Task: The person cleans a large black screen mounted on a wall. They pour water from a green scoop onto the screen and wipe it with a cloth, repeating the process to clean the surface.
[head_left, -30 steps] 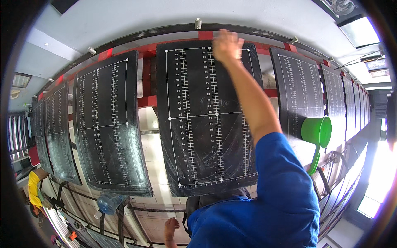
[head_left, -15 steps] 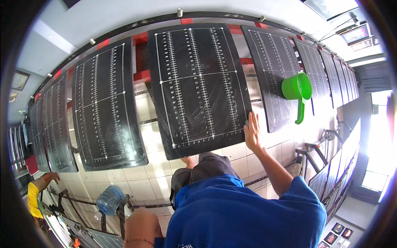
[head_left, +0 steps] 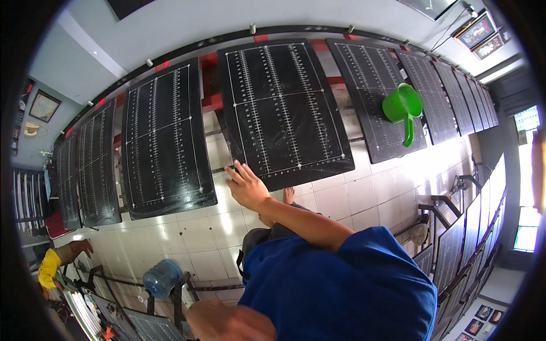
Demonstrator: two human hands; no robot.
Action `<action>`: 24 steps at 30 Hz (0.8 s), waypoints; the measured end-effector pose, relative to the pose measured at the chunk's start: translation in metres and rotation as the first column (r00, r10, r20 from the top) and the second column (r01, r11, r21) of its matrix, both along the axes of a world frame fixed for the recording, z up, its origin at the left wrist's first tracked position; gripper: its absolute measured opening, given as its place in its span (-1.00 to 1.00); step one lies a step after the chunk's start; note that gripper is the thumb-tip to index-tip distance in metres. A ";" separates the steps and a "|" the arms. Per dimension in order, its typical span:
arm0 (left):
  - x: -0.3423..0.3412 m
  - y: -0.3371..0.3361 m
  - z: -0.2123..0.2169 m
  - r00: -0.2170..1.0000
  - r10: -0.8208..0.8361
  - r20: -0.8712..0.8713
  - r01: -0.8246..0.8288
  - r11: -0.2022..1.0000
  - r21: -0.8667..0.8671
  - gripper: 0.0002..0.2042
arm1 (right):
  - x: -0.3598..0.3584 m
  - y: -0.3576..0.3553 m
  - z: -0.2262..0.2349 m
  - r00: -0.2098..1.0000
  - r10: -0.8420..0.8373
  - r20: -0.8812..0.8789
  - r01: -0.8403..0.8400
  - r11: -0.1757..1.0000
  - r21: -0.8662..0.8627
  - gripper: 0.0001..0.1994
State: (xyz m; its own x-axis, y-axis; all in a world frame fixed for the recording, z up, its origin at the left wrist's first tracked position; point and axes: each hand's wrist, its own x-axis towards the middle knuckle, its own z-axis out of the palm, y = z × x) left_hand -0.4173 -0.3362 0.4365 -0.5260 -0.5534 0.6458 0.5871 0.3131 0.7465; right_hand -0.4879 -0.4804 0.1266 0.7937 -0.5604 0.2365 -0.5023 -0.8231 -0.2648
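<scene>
Since earlier frame, your hand [head_left: 247,184] slides from panel's right edge to lower-left corner of black ruled panel [head_left: 284,111], fingers spread flat, gripping nothing. Step: wiping surface. Next: sweep toward 12 o'clock.

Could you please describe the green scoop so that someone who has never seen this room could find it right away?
Look along the row of black printed panels leaning in a line above the tiled floor. On the panel just right of the one that the hand touches sits the green scoop, a round plastic cup with a long handle pointing down. It is the only bright green thing among the black panels.
</scene>
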 end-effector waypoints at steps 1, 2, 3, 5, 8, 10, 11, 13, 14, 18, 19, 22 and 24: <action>0.005 0.004 -0.009 0.998 0.049 0.043 -0.053 0.993 0.102 -0.67 | -0.010 0.001 0.000 0.998 0.068 0.015 -0.068 0.998 0.008 -0.58; 0.017 0.014 -0.024 0.991 0.097 0.089 -0.113 0.973 0.201 -0.67 | -0.019 0.005 0.006 0.985 0.125 0.118 -0.135 0.988 0.074 -0.61; 0.021 0.011 -0.042 0.989 0.092 0.116 -0.122 0.950 0.288 -0.66 | -0.045 -0.003 0.004 0.987 0.108 0.118 -0.114 0.993 0.039 -0.61; 0.017 0.014 -0.070 0.962 0.208 0.178 -0.273 0.761 0.588 -0.64 | -0.094 -0.016 -0.002 0.986 0.102 0.134 -0.101 0.995 -0.016 -0.61; 0.004 0.023 -0.115 0.885 0.377 0.273 -0.452 0.559 0.695 -0.74 | -0.171 -0.047 -0.008 0.999 -0.029 0.043 0.029 0.999 -0.013 -0.59; -0.012 0.002 -0.123 0.811 0.348 0.471 -0.586 0.492 0.644 -0.78 | -0.238 -0.078 -0.008 0.975 -0.224 0.002 0.224 0.973 -0.065 -0.59; -0.021 -0.008 -0.126 0.753 0.332 0.568 -0.655 0.457 0.602 -0.80 | -0.267 -0.089 0.000 0.947 -0.322 0.022 0.323 0.944 -0.074 -0.59; -0.047 -0.042 -0.131 0.771 0.260 0.582 -0.623 0.501 0.602 -0.80 | -0.323 -0.102 0.002 0.860 -0.473 0.193 0.466 0.881 0.082 -0.62; -0.063 -0.063 -0.131 0.787 0.235 0.571 -0.594 0.541 0.596 -0.80 | -0.347 -0.108 -0.006 0.796 -0.568 0.209 0.553 0.823 0.129 -0.65; -0.151 -0.168 -0.136 0.828 0.180 0.531 -0.494 0.683 0.538 -0.78 | -0.394 -0.108 -0.010 0.333 -0.854 0.401 0.391 0.511 0.765 -0.72; -0.182 -0.197 -0.134 0.816 0.176 0.551 -0.497 0.701 0.512 -0.78 | -0.402 -0.107 -0.007 0.092 -0.942 0.321 -0.019 0.321 0.947 -0.72; -0.287 -0.276 -0.161 0.798 0.182 0.575 -0.530 0.666 0.525 -0.66 | -0.463 -0.099 0.013 -0.001 -0.985 0.172 -0.461 0.153 0.874 -0.68; -0.359 -0.324 -0.187 0.751 0.139 0.645 -0.569 0.632 0.526 -0.45 | -0.519 -0.098 0.017 -0.031 -0.999 0.037 -0.510 0.048 0.859 -0.67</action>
